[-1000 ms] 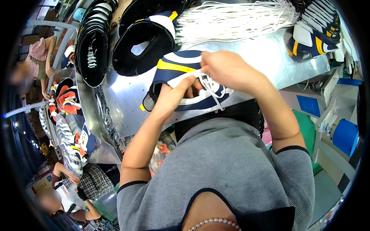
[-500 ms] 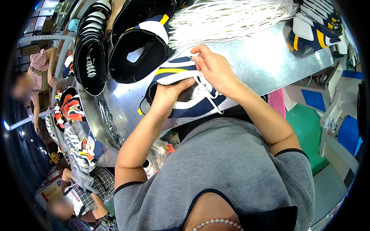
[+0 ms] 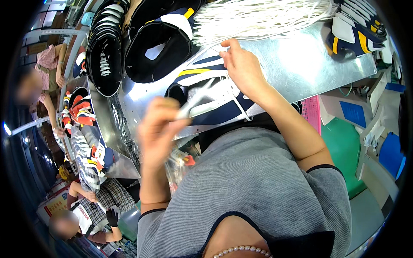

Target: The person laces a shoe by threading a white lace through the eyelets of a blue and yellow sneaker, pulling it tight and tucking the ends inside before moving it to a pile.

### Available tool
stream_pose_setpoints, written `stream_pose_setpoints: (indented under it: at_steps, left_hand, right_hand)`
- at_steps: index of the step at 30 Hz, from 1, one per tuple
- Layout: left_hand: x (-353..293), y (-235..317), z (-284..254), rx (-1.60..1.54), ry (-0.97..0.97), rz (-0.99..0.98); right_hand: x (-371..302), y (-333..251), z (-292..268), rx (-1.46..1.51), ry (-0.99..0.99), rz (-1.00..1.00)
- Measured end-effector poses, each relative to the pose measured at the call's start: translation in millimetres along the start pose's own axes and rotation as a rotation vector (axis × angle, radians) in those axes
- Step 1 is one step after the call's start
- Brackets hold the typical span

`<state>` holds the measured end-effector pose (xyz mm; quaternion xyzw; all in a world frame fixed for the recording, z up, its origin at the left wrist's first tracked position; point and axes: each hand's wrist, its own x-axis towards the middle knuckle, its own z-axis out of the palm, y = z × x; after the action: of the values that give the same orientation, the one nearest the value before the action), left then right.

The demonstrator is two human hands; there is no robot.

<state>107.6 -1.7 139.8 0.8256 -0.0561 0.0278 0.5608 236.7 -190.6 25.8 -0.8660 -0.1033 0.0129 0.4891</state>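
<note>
A navy, white and yellow shoe upper lies on the metal table in front of me, with a white shoelace threaded through part of it. My left hand, smeared by motion, is drawn back to the left of the upper. Its fingers are closed on a blurred white length of the lace that stretches from the upper's opening. At the upper's far right edge, my right hand has its thumb and forefinger curled together on a thin white strand of lace. The exact fingertip contact is hard to make out.
Beyond the upper lies a bundle of white laces. Black-lined uppers stand at the far left, beside a nested stack. More uppers sit far right. A pink basket is below the table's right edge. Two people work at left.
My left hand has left the upper's opening and swung left and nearer to me, pulling lace. My right hand has stayed by the upper's far edge. The view has shifted slightly.
</note>
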Motion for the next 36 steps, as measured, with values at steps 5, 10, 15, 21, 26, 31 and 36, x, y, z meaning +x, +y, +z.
stream_pose_setpoints:
  at_steps: [5, 10, 15, 21, 26, 31, 36]
  left_hand:
    - [-1.5, -21.4, 37.3, 0.038, 0.041, -0.061]
    - [0.0, -29.1, 40.4, -0.094, 0.005, -0.147]
    - [3.8, -45.4, 45.3, -0.073, 0.081, -0.139]
    - [9.5, -44.8, 57.7, 0.174, 0.134, -0.084]
    - [14.1, -49.0, 73.3, 0.162, 0.252, -0.041]
    - [16.7, -59.5, 70.4, 0.321, 0.22, -0.044]
    - [27.4, -45.4, 79.3, 0.582, 0.164, -0.043]
  right_hand:
    - [-4.5, 1.9, -8.4, 0.242, -0.025, -0.099]
    - [-14.2, -8.4, -21.5, 0.154, -0.134, -0.219]
    - [-18.1, -14.8, -25.7, -0.043, -0.073, -0.284]
    - [-15.2, -17.5, -32.8, -0.059, -0.125, -0.183]
    - [-13.2, -23.1, -41.0, -0.153, -0.171, -0.308]
    - [-10.0, -23.6, -45.6, 0.031, -0.271, -0.128]
    - [-12.0, -2.9, -33.3, 0.319, -0.309, 0.147]
